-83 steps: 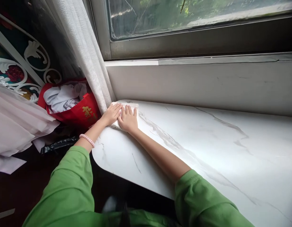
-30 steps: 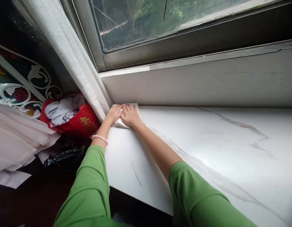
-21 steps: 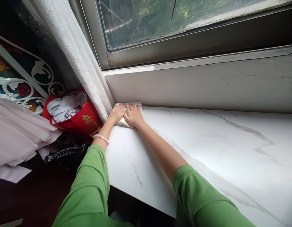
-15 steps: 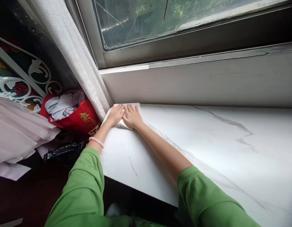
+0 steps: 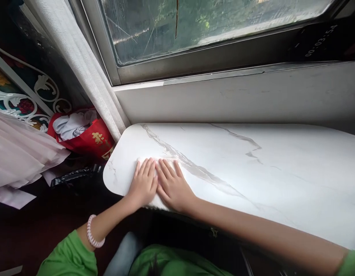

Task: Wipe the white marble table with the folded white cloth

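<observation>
A white cloth [image 5: 159, 202] lies on a white, marble-patterned tabletop [image 5: 223, 153] with rounded corners, at its front edge near the left end. My left hand [image 5: 143, 182] presses flat on the cloth, fingers stretched out, with a pink coiled band [image 5: 92, 232] round the wrist. Right beside it, my right hand [image 5: 174, 186] is also laid flat on the cloth with its fingers spread, the two touching or nearly so. Most of the cloth is hidden beneath my palms.
Behind the tabletop rise a pale wall [image 5: 194, 99] and a metal-framed window [image 5: 171, 61]. A light curtain [image 5: 82, 65] hangs at the back left corner. To the left stand a red bag [image 5: 89, 138] of white fabric and pale pink drapery [image 5: 24, 149].
Both hands have slid the cloth from the back left corner toward me, to the front edge. The tabletop's left end is now uncovered.
</observation>
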Motion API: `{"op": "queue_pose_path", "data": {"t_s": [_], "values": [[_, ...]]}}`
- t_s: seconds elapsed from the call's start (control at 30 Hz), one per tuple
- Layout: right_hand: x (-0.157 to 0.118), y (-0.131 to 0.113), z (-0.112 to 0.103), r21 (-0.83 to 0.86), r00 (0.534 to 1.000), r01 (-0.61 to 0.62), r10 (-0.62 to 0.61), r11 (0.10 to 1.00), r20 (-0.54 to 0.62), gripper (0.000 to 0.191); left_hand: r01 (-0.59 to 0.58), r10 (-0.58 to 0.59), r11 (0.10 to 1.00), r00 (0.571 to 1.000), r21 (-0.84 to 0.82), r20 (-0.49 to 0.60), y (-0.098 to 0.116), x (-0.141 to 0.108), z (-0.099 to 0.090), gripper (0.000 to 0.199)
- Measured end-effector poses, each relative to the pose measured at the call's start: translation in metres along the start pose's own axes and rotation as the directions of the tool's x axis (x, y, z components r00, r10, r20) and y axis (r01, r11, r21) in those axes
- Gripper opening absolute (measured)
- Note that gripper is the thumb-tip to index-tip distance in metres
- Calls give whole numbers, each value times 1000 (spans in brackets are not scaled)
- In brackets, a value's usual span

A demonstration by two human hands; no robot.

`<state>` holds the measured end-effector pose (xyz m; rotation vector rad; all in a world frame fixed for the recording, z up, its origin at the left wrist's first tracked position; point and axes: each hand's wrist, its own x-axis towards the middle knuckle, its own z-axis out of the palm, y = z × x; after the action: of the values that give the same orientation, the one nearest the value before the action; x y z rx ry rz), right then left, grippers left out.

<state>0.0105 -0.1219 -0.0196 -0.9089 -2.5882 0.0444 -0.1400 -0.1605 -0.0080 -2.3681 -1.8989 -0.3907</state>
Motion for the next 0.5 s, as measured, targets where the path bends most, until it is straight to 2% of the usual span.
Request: {"op": "queue_pose_path", "data": {"t_s": [0.13,0.27,0.4,0.5], "values": [[-29,1,-9,-22,999,42,-42,999,8,59,-4,4,1000,1000,-19,2,30,-14,-3,54],[-29,6,-10,-47,999,21,-19,999,38,60,-16,17,1000,999,-12,51,31,-5,-1,54],[-11,22,-2,-65,998,-46,49,997,35,61,-41,43,999,997,-27,70,17,26,9,53],[15,49,5,-85,990,-134,138,987,43,60,-59,62,997,994,-40,88,2,68,21,53]]}}
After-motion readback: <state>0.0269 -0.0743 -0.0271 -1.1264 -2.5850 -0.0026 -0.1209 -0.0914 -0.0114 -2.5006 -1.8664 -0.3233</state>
